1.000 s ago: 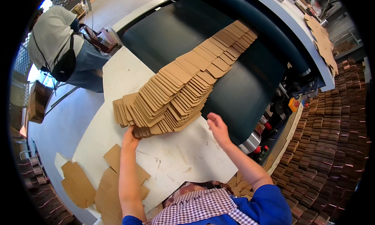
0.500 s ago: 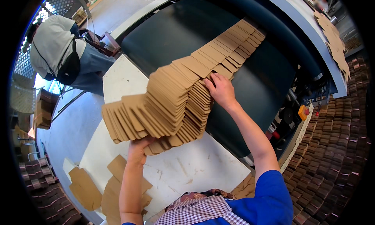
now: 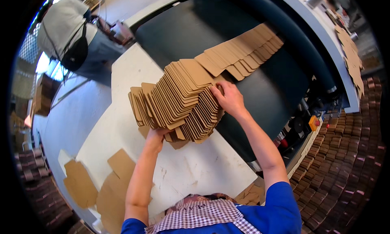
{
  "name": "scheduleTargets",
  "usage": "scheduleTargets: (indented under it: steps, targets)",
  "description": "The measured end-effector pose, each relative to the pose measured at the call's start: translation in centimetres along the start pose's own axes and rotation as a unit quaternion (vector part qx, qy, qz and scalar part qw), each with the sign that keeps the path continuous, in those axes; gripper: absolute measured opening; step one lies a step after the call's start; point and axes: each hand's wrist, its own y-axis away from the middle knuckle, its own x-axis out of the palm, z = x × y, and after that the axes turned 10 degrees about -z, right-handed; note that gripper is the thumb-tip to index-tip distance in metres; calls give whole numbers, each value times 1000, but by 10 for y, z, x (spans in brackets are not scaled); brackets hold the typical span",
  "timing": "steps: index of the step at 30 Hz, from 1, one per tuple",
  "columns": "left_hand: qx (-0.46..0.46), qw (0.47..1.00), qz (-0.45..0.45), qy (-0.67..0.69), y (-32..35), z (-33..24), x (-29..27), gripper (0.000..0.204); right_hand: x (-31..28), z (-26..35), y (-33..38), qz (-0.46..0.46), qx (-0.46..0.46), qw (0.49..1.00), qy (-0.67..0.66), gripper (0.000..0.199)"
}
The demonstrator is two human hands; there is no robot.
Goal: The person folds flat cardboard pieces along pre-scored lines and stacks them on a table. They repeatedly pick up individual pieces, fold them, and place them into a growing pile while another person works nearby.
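A thick fanned batch of brown cardboard blanks (image 3: 174, 97) lies across the edge between the white table (image 3: 195, 169) and the dark conveyor belt (image 3: 170, 39). My left hand (image 3: 156, 137) grips the batch from its near left underside, its fingers partly hidden beneath the cardboard. My right hand (image 3: 230, 97) is curled against the right end of the batch, thumb and fingertips on the cardboard edges. Beyond it, an overlapping row of cardboard blanks (image 3: 248, 49) stretches up the belt toward the roller (image 3: 308, 43).
Loose flat blanks (image 3: 118, 193) rest at the table's lower left. A co-worker (image 3: 73, 34) bends over at the far left. An orange box with a red button (image 3: 314, 123) sits on the machine's right side. Many stacked cardboard bundles (image 3: 341, 161) cover the area at right.
Both hands have pushed the batch closer together; its left end has moved right and up. A gap has opened between the batch and the row on the belt.
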Motion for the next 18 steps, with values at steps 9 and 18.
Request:
scheduleTargets:
  steps: [9, 18]
  targets:
    - [96, 942, -285, 149, -18, 99, -47, 39, 21, 12, -15, 90, 29, 988, 121, 72]
    - [-122, 910, -122, 377, 17, 82, -56, 31, 35, 8, -6, 79, -17, 989, 120, 73]
